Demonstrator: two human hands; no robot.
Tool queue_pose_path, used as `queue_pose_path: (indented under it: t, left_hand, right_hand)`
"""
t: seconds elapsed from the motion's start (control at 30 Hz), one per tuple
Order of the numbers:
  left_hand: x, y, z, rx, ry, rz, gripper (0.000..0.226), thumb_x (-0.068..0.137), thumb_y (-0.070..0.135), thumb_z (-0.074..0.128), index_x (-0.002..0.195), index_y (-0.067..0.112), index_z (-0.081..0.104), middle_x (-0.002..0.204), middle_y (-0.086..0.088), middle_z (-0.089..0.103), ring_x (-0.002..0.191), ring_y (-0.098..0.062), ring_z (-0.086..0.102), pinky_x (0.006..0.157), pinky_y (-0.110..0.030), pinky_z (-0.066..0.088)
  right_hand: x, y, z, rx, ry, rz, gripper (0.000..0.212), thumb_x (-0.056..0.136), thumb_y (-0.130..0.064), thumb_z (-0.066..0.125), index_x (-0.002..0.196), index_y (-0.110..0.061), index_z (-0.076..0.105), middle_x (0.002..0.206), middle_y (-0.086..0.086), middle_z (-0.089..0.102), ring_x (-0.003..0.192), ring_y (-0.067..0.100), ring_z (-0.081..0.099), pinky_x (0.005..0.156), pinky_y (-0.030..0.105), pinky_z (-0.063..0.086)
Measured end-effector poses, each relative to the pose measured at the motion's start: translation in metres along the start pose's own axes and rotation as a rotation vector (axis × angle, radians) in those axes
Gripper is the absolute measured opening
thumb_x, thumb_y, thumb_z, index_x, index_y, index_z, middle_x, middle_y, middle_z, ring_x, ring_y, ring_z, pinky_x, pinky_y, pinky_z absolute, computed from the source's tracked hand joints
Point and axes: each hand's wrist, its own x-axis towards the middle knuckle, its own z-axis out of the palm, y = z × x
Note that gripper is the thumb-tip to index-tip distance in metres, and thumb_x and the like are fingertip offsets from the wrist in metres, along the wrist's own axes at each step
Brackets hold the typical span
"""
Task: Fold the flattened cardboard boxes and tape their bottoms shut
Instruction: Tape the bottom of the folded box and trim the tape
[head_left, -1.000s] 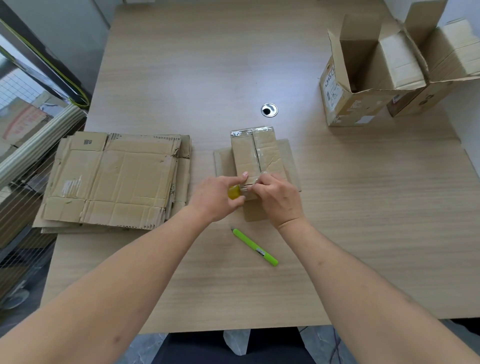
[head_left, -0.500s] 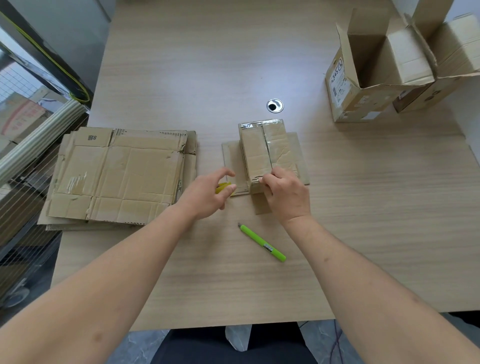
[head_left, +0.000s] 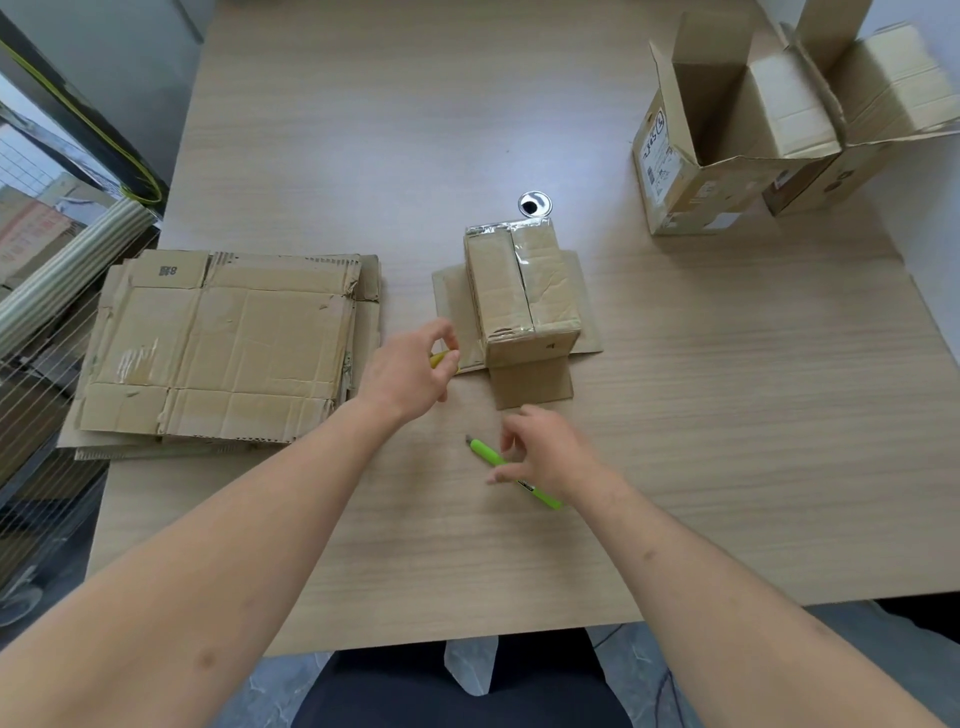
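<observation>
A small cardboard box (head_left: 519, 291) stands bottom-up in the middle of the table, its flaps spread flat around it. Clear tape runs along its centre seam and over both ends. My left hand (head_left: 410, 374) is just left of the box and pinches a small yellow object (head_left: 440, 358), mostly hidden by the fingers. Nearer to me, my right hand (head_left: 550, 457) hovers with loosely spread fingers over a green utility knife (head_left: 483, 449) lying on the table. A stack of flattened boxes (head_left: 223, 343) lies at the left.
Two folded open boxes stand at the far right, the nearer one (head_left: 691, 171) and one behind it (head_left: 893, 88). A round cable hole (head_left: 534, 202) sits just behind the taped box. The wooden table (head_left: 727, 467) ends at the left beside a metal rack (head_left: 47, 322).
My right hand has let go of the box's near end and dropped back over the green knife. My left hand has drawn slightly left with the yellow object.
</observation>
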Motion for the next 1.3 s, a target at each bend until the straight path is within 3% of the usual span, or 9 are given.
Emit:
queue_pose_path:
  t: [0.13, 0.27, 0.4, 0.5, 0.6, 0.8, 1.1, 1.3]
  left_hand:
    - [-0.002, 0.002, 0.001, -0.016, 0.01, -0.025, 0.007, 0.1, 0.03, 0.059, 0.095, 0.033, 0.056, 0.056, 0.009, 0.07, 0.062, -0.002, 0.065, 0.064, -0.028, 0.047]
    - [-0.002, 0.004, 0.0, -0.017, 0.013, -0.044, 0.007, 0.099, 0.03, 0.059, 0.094, 0.033, 0.056, 0.057, 0.01, 0.07, 0.068, -0.004, 0.065, 0.067, -0.029, 0.048]
    - [-0.004, 0.008, -0.003, -0.067, 0.026, -0.086, 0.007, 0.1, 0.03, 0.06, 0.093, 0.031, 0.058, 0.057, 0.01, 0.07, 0.067, -0.008, 0.064, 0.065, -0.029, 0.049]
    - [-0.006, 0.01, -0.002, -0.117, 0.052, -0.11, 0.009, 0.099, 0.027, 0.062, 0.091, 0.028, 0.059, 0.056, 0.007, 0.07, 0.058, -0.005, 0.062, 0.059, -0.028, 0.043]
    - [-0.009, 0.013, 0.0, -0.131, 0.059, -0.123, 0.009, 0.099, 0.026, 0.062, 0.091, 0.027, 0.059, 0.056, 0.006, 0.07, 0.058, -0.003, 0.063, 0.059, -0.027, 0.042]
    - [-0.009, 0.015, -0.001, -0.115, 0.065, -0.134, 0.009, 0.1, 0.027, 0.062, 0.091, 0.028, 0.059, 0.055, 0.006, 0.07, 0.057, 0.004, 0.061, 0.061, -0.028, 0.042]
    - [-0.004, 0.012, 0.002, -0.069, 0.061, -0.116, 0.009, 0.099, 0.031, 0.062, 0.091, 0.032, 0.058, 0.054, 0.013, 0.068, 0.068, -0.003, 0.064, 0.077, -0.035, 0.055]
    - [-0.003, 0.014, 0.004, -0.077, 0.069, -0.114, 0.008, 0.098, 0.031, 0.062, 0.091, 0.031, 0.059, 0.054, 0.012, 0.068, 0.058, 0.001, 0.063, 0.074, -0.035, 0.056]
  right_hand:
    - [-0.003, 0.004, 0.007, -0.069, -0.11, 0.068, 0.038, 0.069, -0.047, 0.09, 0.09, -0.026, 0.066, 0.096, -0.005, 0.065, 0.091, 0.018, 0.06, 0.072, 0.032, 0.05]
    - [-0.006, 0.013, 0.003, -0.007, -0.063, 0.098, 0.015, 0.082, -0.038, 0.072, 0.085, -0.025, 0.066, 0.09, -0.001, 0.069, 0.088, 0.023, 0.064, 0.075, 0.035, 0.056]
    - [-0.014, 0.022, -0.005, 0.186, 0.209, 0.058, 0.018, 0.083, -0.041, 0.06, 0.08, -0.025, 0.054, 0.067, -0.004, 0.059, 0.067, 0.026, 0.057, 0.06, 0.035, 0.049]
    - [-0.015, 0.008, -0.003, 0.244, 0.432, -0.048, 0.026, 0.083, -0.046, 0.054, 0.084, -0.02, 0.057, 0.053, -0.003, 0.05, 0.054, 0.026, 0.049, 0.051, 0.037, 0.046]
    - [-0.008, -0.01, -0.001, 0.24, 0.518, -0.073, 0.025, 0.084, -0.042, 0.056, 0.085, -0.018, 0.062, 0.051, -0.002, 0.048, 0.053, 0.03, 0.046, 0.049, 0.039, 0.047]
    - [0.001, -0.019, 0.001, 0.186, 0.515, -0.038, 0.032, 0.085, -0.048, 0.049, 0.082, -0.018, 0.061, 0.053, 0.0, 0.051, 0.054, 0.033, 0.048, 0.048, 0.043, 0.049]
    - [0.003, -0.024, -0.004, 0.134, 0.521, -0.025, 0.035, 0.087, -0.051, 0.044, 0.085, -0.02, 0.06, 0.057, 0.003, 0.057, 0.056, 0.036, 0.053, 0.048, 0.041, 0.048]
    - [0.008, -0.024, -0.005, 0.09, 0.512, -0.026, 0.037, 0.088, -0.052, 0.041, 0.085, -0.02, 0.06, 0.057, 0.004, 0.057, 0.057, 0.038, 0.054, 0.049, 0.041, 0.049]
